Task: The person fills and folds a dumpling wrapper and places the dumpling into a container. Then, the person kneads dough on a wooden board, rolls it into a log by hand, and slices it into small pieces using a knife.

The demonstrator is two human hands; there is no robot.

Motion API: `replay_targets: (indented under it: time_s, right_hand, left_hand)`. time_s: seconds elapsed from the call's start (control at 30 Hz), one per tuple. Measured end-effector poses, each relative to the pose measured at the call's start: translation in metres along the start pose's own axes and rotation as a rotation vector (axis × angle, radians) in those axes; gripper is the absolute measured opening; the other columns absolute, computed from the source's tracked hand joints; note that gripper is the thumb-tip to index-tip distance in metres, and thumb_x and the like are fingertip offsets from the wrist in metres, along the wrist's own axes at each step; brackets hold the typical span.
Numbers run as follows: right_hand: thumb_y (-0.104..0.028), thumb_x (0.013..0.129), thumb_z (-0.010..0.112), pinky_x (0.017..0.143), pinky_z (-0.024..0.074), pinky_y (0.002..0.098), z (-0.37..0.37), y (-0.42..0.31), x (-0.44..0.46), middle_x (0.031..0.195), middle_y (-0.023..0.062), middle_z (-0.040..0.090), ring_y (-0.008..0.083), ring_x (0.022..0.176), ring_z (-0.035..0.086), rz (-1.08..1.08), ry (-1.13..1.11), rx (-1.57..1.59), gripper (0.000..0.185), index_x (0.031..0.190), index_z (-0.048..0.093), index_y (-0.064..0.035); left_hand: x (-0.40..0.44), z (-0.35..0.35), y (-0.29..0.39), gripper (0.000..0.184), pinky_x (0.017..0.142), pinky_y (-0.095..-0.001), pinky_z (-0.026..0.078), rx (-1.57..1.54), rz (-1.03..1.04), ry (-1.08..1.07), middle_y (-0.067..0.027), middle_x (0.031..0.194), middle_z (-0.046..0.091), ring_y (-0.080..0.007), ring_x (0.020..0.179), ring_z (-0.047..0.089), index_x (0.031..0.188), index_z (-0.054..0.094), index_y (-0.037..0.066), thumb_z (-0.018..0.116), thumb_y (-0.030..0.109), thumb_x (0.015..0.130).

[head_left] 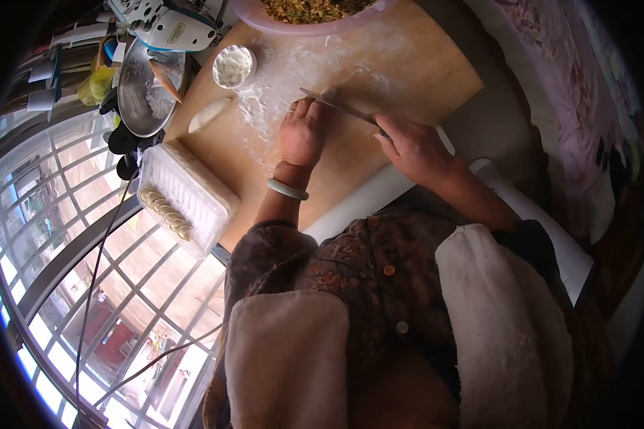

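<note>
My right hand (408, 146) is wrapped round the handle of a knife (343, 108), whose blade points up and left over the floured wooden board (422, 64). Close to the blade's tip lies a small piece of dough (329, 94). Beside it my left hand (304, 129) rests low over the board, its fingers bent towards the dough; what they hold, if anything, is hidden. A longer piece of dough (210, 115) lies at the board's left side, below a white bowl of flour (234, 66).
A pink basin of chopped filling (322, 28) stands at the far edge. To the left are a metal bowl (132, 93) with a wooden tool in it and a clear plastic tray (207, 189) holding a row of dumplings (164, 212). A barred window is at lower left.
</note>
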State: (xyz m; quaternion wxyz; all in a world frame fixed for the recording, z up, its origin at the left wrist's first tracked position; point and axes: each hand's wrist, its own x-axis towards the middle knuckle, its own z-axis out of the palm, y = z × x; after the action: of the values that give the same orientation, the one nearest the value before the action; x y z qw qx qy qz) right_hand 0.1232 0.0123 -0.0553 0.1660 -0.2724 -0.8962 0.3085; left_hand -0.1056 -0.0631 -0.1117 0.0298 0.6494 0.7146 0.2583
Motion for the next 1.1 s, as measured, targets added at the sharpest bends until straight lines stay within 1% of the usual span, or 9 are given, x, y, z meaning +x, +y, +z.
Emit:
replay_targets:
  time_s: [0.23, 0.3, 0.33, 0.53, 0.6, 0.7, 0.83, 0.9, 1.1]
  right_hand:
    - [-0.011, 0.089, 0.064, 0.063, 0.0543, 0.0444, 0.002, -0.005, -0.002, 0.089, 0.0159, 0.061, 0.0346, 0.076, 0.066, 0.020, -0.048, -0.030, 0.033, 0.118, 0.052, -0.0035]
    - [-0.011, 0.089, 0.063, 0.063, 0.0544, 0.0458, 0.001, -0.008, 0.000, 0.088, 0.0171, 0.061, 0.0363, 0.074, 0.066, 0.019, -0.066, -0.032, 0.031, 0.117, 0.052, -0.0020]
    - [-0.010, 0.090, 0.061, 0.064, 0.0545, 0.0463, 0.000, -0.009, 0.002, 0.087, 0.0181, 0.062, 0.0370, 0.074, 0.066, 0.026, -0.098, -0.036, 0.029, 0.116, 0.051, -0.0014]
    - [-0.005, 0.091, 0.050, 0.067, 0.0539, 0.0489, 0.007, -0.012, 0.024, 0.086, 0.0233, 0.063, 0.0407, 0.077, 0.066, 0.087, -0.281, -0.084, 0.022, 0.112, 0.050, 0.0004]
    - [-0.003, 0.091, 0.048, 0.068, 0.0534, 0.0491, 0.006, -0.018, 0.034, 0.086, 0.0241, 0.063, 0.0415, 0.078, 0.066, 0.132, -0.328, -0.127, 0.022, 0.113, 0.050, 0.0003]
    - [-0.005, 0.091, 0.052, 0.069, 0.0530, 0.0489, 0.021, -0.007, 0.032, 0.088, 0.0234, 0.064, 0.0419, 0.079, 0.066, 0.090, -0.270, -0.110, 0.022, 0.112, 0.050, 0.0002]
    - [-0.010, 0.091, 0.059, 0.069, 0.0532, 0.0486, 0.013, 0.009, 0.024, 0.092, 0.0218, 0.064, 0.0406, 0.081, 0.065, 0.025, -0.116, 0.055, 0.029, 0.117, 0.050, -0.0005]
    - [-0.013, 0.090, 0.062, 0.070, 0.0534, 0.0481, 0.015, 0.013, 0.023, 0.094, 0.0210, 0.065, 0.0397, 0.082, 0.065, 0.014, -0.041, 0.118, 0.034, 0.120, 0.050, -0.0011]
    - [-0.012, 0.089, 0.063, 0.070, 0.0544, 0.0458, 0.010, -0.005, 0.019, 0.092, 0.0195, 0.064, 0.0384, 0.080, 0.065, -0.028, -0.112, 0.074, 0.037, 0.122, 0.050, -0.0023]
  left_hand:
    - [-0.001, 0.001, 0.001, 0.036, 0.078, -0.0395, 0.054, 0.029, -0.011, -0.018, -0.0089, 0.096, 0.066, -0.0306, 0.090, 0.063, 0.120, 0.066, 0.015, 0.065, 0.008, 0.084]
    - [-0.001, 0.001, 0.001, 0.039, 0.084, -0.0400, 0.053, -0.003, -0.021, -0.073, -0.0102, 0.104, 0.066, -0.0317, 0.096, 0.063, 0.124, 0.064, 0.013, 0.061, 0.009, 0.086]
    - [-0.001, 0.000, 0.000, 0.040, 0.087, -0.0403, 0.053, -0.018, -0.025, -0.100, -0.0109, 0.108, 0.066, -0.0323, 0.099, 0.062, 0.127, 0.062, 0.013, 0.060, 0.010, 0.087]
    - [-0.001, 0.003, -0.001, 0.043, 0.087, -0.0407, 0.051, -0.078, -0.010, -0.037, -0.0096, 0.105, 0.066, -0.0313, 0.098, 0.062, 0.129, 0.061, 0.015, 0.062, 0.012, 0.087]
    - [-0.002, 0.003, -0.001, 0.039, 0.086, -0.0414, 0.050, -0.065, -0.026, -0.052, -0.0093, 0.105, 0.067, -0.0314, 0.099, 0.062, 0.125, 0.062, 0.013, 0.063, 0.012, 0.086]
    - [-0.005, 0.005, -0.004, 0.031, 0.083, -0.0424, 0.049, -0.047, -0.070, -0.065, -0.0091, 0.104, 0.067, -0.0322, 0.097, 0.062, 0.116, 0.062, 0.011, 0.065, 0.013, 0.085]
    - [-0.013, 0.008, -0.021, 0.028, 0.083, -0.0428, 0.051, 0.028, -0.079, -0.058, -0.0080, 0.104, 0.066, -0.0310, 0.094, 0.063, 0.111, 0.064, 0.010, 0.070, 0.013, 0.084]
    - [-0.013, 0.003, -0.024, 0.021, 0.083, -0.0434, 0.050, -0.047, -0.075, 0.016, -0.0109, 0.104, 0.066, -0.0331, 0.093, 0.063, 0.106, 0.062, 0.008, 0.067, 0.011, 0.085]
    - [-0.013, -0.002, -0.026, 0.017, 0.080, -0.0432, 0.052, -0.045, -0.113, -0.034, -0.0125, 0.107, 0.066, -0.0349, 0.095, 0.063, 0.103, 0.062, 0.007, 0.065, 0.009, 0.087]
